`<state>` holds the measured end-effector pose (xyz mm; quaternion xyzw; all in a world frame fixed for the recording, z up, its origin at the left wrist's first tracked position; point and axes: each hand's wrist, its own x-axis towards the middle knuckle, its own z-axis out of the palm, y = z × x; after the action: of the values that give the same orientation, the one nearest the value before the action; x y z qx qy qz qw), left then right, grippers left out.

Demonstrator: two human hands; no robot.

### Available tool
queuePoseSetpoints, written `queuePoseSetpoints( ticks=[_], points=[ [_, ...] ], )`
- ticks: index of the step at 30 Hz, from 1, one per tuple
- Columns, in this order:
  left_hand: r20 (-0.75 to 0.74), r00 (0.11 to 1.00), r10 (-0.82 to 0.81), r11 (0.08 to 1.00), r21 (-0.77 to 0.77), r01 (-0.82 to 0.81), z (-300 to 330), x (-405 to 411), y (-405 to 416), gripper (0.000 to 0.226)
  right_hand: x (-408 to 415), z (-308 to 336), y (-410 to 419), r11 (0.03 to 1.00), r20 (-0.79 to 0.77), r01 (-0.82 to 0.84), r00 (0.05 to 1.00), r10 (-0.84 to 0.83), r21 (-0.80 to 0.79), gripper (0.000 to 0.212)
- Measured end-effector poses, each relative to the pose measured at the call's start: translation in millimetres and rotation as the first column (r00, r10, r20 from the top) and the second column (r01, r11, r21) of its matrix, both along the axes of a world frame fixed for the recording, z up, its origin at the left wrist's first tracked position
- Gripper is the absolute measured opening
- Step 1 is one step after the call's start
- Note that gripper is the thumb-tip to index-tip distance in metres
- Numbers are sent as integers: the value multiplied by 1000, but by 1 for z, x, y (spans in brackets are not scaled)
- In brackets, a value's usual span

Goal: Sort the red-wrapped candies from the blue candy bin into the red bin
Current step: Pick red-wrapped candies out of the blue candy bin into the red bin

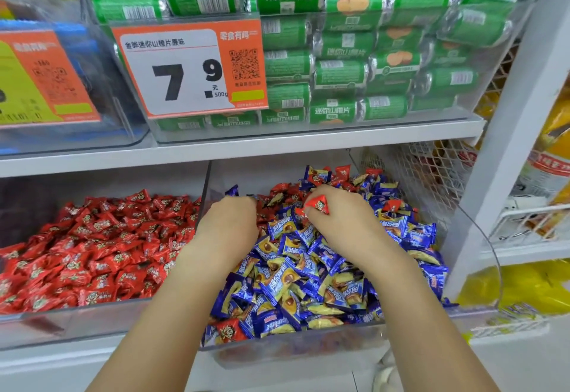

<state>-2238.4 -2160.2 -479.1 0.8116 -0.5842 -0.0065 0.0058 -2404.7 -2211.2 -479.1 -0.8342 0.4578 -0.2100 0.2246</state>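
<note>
stray red candy (229,331): front-left corner of blue bin (339,334), nearest
left hand (229,222): fingers buried in the pile, grip can't tell
right hand (340,214): pinching red candy (317,204)
red bin (77,319): left of both hands; left hand nearer

Red bin (77,320): clear-walled, candies in red wrappers (101,237) with a dark emblem. Blue candy bin (308,342): clear-walled, blue-and-yellow wrappers (296,274) mixed with red ones. Upper shelf: green packets (339,77) with white lettering; price card (188,70) orange and white, black digits.
</note>
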Motion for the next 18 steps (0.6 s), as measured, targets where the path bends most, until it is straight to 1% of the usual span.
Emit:
queuePoseSetpoints(
  ticks=[2, 3, 4, 5, 7, 8, 10, 12, 14, 17, 18],
  points=[
    [-34, 999, 16, 1000, -4, -16, 6, 4, -13, 42, -7, 3, 2, 1000, 7, -10, 1000, 10, -5, 22],
    [-55, 998, 16, 1000, 20, -15, 9, 6, -20, 44, -11, 4, 3, 1000, 4, -11, 1000, 11, -2, 22],
    [-62, 998, 7, 997, 79, -2, 12, 6, -26, 45, -15, 4, 4, 1000, 1, -8, 1000, 8, 3, 22],
    [-65, 998, -11, 985, 170, 21, 14, 5, -31, 45, -20, 5, 6, 1000, -4, -4, 1000, 4, 8, 23],
    [-51, 997, -54, 939, 337, 68, 14, 2, -34, 48, -29, 6, 10, 1000, -30, -7, 1000, 8, 16, 24],
    [-56, 996, -68, 913, 399, 84, 14, 0, -33, 52, -33, 5, 12, 1000, -38, -11, 999, 12, 18, 22],
    [-90, 993, -72, 877, 468, 106, 11, -1, -31, 62, -40, 5, 16, 1000, -45, -19, 999, 19, 7, 20],
    [-103, 991, -82, 875, 469, 121, 6, -1, -33, 69, -46, 3, 20, 999, -56, -29, 998, 28, -19, 21],
    [-115, 990, -82, 896, 426, 124, -2, 1, -36, 67, -51, 3, 22, 999, -75, -40, 996, 38, -30, 19],
    [-144, 988, -58, 939, 328, 104, -6, 5, -36, 51, -60, 6, 22, 999, -75, -38, 997, 35, -34, 17],
    [-189, 981, -41, 958, 272, 92, -3, 5, -35, 42, -63, 7, 21, 999, -74, -33, 997, 30, -36, 17]
  ],
)
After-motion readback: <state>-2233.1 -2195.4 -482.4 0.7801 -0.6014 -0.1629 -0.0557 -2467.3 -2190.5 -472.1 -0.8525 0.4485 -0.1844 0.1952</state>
